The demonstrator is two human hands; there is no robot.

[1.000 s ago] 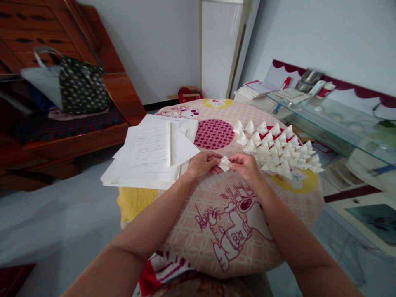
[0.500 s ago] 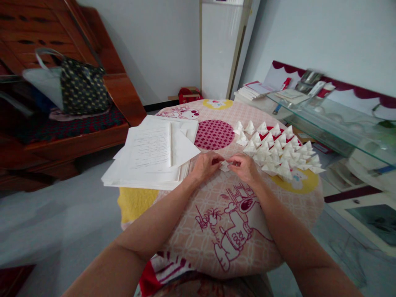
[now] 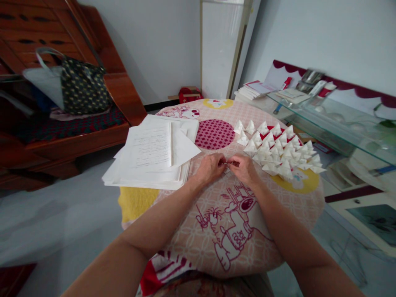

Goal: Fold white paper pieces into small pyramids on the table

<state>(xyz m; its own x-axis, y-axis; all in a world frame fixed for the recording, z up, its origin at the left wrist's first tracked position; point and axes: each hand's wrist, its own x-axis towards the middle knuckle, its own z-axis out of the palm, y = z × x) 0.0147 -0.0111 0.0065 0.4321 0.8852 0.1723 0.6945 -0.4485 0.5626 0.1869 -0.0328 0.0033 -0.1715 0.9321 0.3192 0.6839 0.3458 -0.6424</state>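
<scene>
Over the middle of the cloth-covered table (image 3: 198, 231), my left hand (image 3: 212, 166) and my right hand (image 3: 243, 167) meet fingertip to fingertip. Both are closed in a pinch on one small piece of folded white paper (image 3: 227, 169), mostly hidden by the fingers. To the right of my right hand stand several folded white paper boats (image 3: 278, 148) with pointed peaks, set close together in rows. Left of my left hand lies a pile of white paper sheets (image 3: 145, 175), the upper one covered in writing, with a loose folded sheet (image 3: 185, 149) on top.
A glass-topped stand (image 3: 340, 119) with cups and booklets runs along the right wall. On the left is a wooden bench (image 3: 116, 97) carrying a dark patterned bag (image 3: 82, 84). A white cabinet (image 3: 221, 49) stands behind the table, near a red bag (image 3: 189, 95).
My fingertips have drawn closer together over the small folded paper, and less of it shows now. The boats and the paper pile stay put.
</scene>
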